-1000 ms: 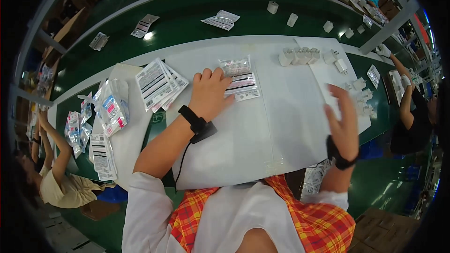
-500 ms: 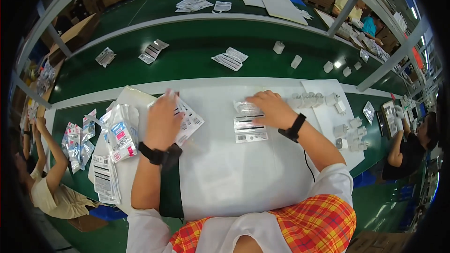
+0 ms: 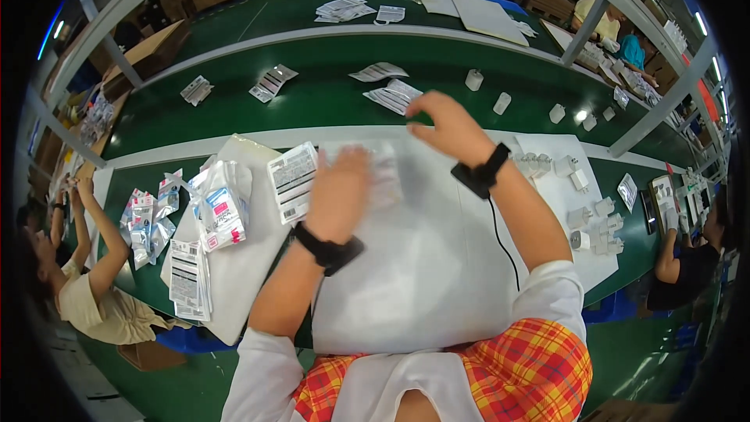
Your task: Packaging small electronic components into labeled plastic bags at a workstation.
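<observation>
My left hand (image 3: 342, 195) is smeared by motion over the white mat, its fingers unclear. A blurred pale pouch (image 3: 384, 176) lies at its right side; whether the hand grips it cannot be told. Left of that hand is a white pouch (image 3: 293, 181) printed with dark lines and a barcode. My right hand (image 3: 447, 123) reaches over the mat's far edge, fingers curved and apart with nothing visible between them. Its fingertips are close to a silvery printed pouch (image 3: 393, 97) on the green belt; contact is unclear. Another silvery pouch (image 3: 379, 71) lies just beyond.
White plug-like adapters (image 3: 598, 223) stand in a cluster at right. Opened pouches (image 3: 221, 215) and stacked flat ones (image 3: 189, 281) lie left. More pouches (image 3: 273, 83) and adapters (image 3: 502, 103) rest on the belt. Grey frame bars (image 3: 656, 101) cross overhead. Co-workers (image 3: 94, 281) sit on both sides.
My right hand has left the pouch on the mat and moved forward to the belt. My left hand has swept right across the mat. Two separate pouches now show near the belt's middle.
</observation>
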The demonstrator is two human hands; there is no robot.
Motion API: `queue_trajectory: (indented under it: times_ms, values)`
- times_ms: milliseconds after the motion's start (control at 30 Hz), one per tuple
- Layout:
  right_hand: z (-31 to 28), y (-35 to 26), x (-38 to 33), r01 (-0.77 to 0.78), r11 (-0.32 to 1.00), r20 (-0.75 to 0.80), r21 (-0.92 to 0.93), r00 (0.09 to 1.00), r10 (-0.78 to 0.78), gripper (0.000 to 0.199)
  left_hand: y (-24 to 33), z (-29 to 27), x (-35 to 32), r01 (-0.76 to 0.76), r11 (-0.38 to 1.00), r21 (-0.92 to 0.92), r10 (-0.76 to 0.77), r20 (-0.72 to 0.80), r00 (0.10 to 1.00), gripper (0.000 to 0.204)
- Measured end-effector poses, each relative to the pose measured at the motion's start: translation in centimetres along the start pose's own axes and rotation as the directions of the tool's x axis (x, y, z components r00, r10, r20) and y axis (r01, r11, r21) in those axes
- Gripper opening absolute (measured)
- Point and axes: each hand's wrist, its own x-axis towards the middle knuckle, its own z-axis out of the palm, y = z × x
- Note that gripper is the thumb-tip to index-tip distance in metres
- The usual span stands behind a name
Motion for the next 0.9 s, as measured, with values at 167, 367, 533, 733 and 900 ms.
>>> queue_trajectory:
  times_ms: [167, 367, 533, 733, 900]
  values:
    - [0.7, -5.5, -7.8, -0.202, 0.977, 0.362, -0.066, 0.907, 0.213, 0.02, 4.4, 6.0, 0.6, -0.104, 0.985, -0.134, 0.112, 0.055, 0.992, 0.038]
    - [5.2, -3.8, -11.9, 0.097, 0.986, 0.167, -0.138, 0.983, -0.074, 0.022, 3.0, 3.5, 3.7, 0.052, 0.951, -0.306, 0.135, 0.557, 0.819, 0.049]
    - [5.2, -3.7, -11.2, 0.013, 0.995, 0.492, -0.096, 0.87, 0.036, 0.039, 2.3, 5.7, 1.8, -0.106, 0.953, -0.283, 0.227, 0.439, 0.869, 0.053]
    - [0.2, -4.7, -17.8, 0.076, 0.994, 0.667, 0.074, 0.737, -0.106, 0.067, 3.9, 3.9, 0.4, -0.167, 0.961, -0.219, 0.248, 0.422, 0.872, 0.062]
    - [-5.1, -4.3, -17.5, -0.067, 0.979, 0.797, 0.191, 0.593, -0.115, 0.053, 3.5, 5.6, -0.3, -0.335, 0.927, -0.167, 0.36, 0.15, 0.921, 0.07]
